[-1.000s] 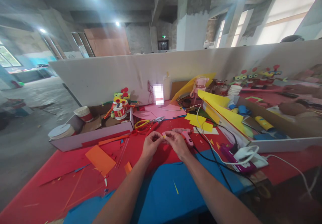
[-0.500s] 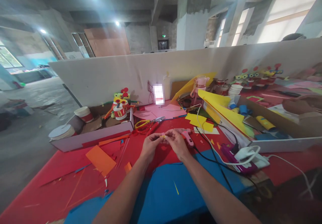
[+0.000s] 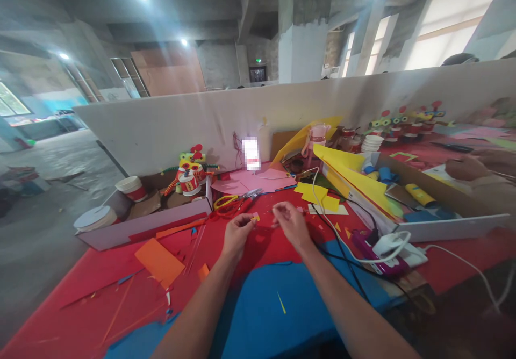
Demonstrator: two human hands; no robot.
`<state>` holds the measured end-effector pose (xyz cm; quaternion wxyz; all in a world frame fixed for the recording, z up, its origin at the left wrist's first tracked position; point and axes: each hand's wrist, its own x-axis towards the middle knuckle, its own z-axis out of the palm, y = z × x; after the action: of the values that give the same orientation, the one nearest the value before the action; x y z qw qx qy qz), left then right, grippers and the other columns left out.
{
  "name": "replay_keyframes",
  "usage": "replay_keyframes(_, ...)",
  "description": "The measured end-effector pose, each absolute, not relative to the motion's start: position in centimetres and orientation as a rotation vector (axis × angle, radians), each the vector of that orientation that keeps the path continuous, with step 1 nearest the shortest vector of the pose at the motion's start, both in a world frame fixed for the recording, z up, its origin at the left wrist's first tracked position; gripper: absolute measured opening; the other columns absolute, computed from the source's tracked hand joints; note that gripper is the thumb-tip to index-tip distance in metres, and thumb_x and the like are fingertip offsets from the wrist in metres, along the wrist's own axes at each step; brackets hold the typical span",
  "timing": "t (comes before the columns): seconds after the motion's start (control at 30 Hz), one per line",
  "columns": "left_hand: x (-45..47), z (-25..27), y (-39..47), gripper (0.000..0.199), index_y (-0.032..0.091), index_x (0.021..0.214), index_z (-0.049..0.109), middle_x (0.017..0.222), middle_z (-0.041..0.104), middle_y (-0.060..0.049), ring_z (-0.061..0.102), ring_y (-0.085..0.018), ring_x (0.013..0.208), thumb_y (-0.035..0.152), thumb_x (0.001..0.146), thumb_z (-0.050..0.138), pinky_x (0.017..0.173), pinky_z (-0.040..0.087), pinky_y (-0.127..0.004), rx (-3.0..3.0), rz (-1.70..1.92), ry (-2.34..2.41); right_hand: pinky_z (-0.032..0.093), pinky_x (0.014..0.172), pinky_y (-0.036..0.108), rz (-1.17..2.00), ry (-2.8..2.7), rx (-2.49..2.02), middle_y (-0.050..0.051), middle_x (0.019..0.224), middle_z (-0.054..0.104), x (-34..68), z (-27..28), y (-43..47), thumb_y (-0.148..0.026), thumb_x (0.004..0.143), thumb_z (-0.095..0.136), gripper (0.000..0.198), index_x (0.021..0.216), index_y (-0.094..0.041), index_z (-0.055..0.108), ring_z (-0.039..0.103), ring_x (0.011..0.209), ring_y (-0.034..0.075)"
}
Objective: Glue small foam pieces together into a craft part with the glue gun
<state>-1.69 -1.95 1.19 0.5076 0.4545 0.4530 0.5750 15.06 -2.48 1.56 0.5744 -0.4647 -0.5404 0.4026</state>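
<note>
My left hand (image 3: pixel 238 234) pinches a small yellow-and-pink paper piece (image 3: pixel 255 217) between thumb and forefinger, above the red tabletop (image 3: pixel 258 249). A short gap to its right, my right hand (image 3: pixel 292 227) is raised with its fingers curled together. Whether anything tiny is between those fingertips I cannot make out. Behind the right hand, a pink glue gun (image 3: pixel 300 209) is mostly hidden. Beyond the left hand lie scissors with yellow handles (image 3: pixel 226 203) and a red-handled pair (image 3: pixel 246 204). Blue sheet material (image 3: pixel 278 300) lies under my forearms.
At left, a white box (image 3: pixel 161 223) holds cups and a paper-cup figure (image 3: pixel 189 179). A box (image 3: pixel 455 230) of coloured rolls stands at right, near a purple power strip (image 3: pixel 373 257) with trailing cables. Orange paper (image 3: pixel 160 262) and yellow sheets (image 3: pixel 318 196) lie about. A white partition (image 3: pixel 181 117) runs behind.
My hands, together half a second ago, are now apart. The right has drawn away to the right, and the small paper piece stays in the left. The view has shifted slightly.
</note>
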Motion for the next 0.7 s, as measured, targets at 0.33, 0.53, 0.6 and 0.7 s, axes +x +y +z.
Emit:
replay_keyframes(0.33,-2.1,0.8,-1.4,0.032,0.013,0.074,0.071,0.056,0.062,0.0,0.053,-0.01,0.052,0.034,0.053,0.083,0.051,0.042,-0.021,1.057,1.418,1.149,0.043,0.066,0.031,0.431,-1.826,-2.065,0.014,0.103,0.068,21.0,1.2,-2.5,-0.028,0.075,0.06,0.025,0.099,-0.018,0.06,0.066,0.091,0.028)
replay_keyframes(0.53,-2.8,1.1,-1.3,0.034,0.012,0.072,0.071,0.055,0.061,0.0,0.051,-0.009,0.051,0.035,0.051,0.083,0.05,0.041,-0.02,1.001,1.455,1.162,0.045,0.061,0.028,0.782,-1.399,-1.691,0.008,0.083,0.069,19.5,1.3,-2.2,-0.025,0.076,0.054,0.028,0.102,-0.017,0.053,0.067,0.073,0.022)
replay_keyframes(0.6,-2.9,1.0,-1.3,0.034,0.012,0.071,0.07,0.055,0.061,0.0,0.051,-0.009,0.05,0.034,0.05,0.083,0.049,0.041,-0.02,0.981,1.457,1.148,0.045,0.056,0.027,0.971,-1.215,-1.428,0.002,0.071,0.065,18.9,1.5,-2.5,-0.029,0.074,0.055,0.027,0.099,-0.019,0.052,0.065,0.063,0.019)
replay_keyframes(0.7,-3.0,0.8,-1.3,0.034,0.011,0.072,0.07,0.054,0.06,0.001,0.05,-0.008,0.05,0.034,0.051,0.083,0.049,0.04,-0.02,0.967,1.458,1.125,0.042,0.052,0.025,1.266,-1.067,-1.134,-0.003,0.056,0.057,17.7,1.7,-2.8,-0.035,0.068,0.061,0.022,0.082,-0.019,0.053,0.059,0.053,0.015)
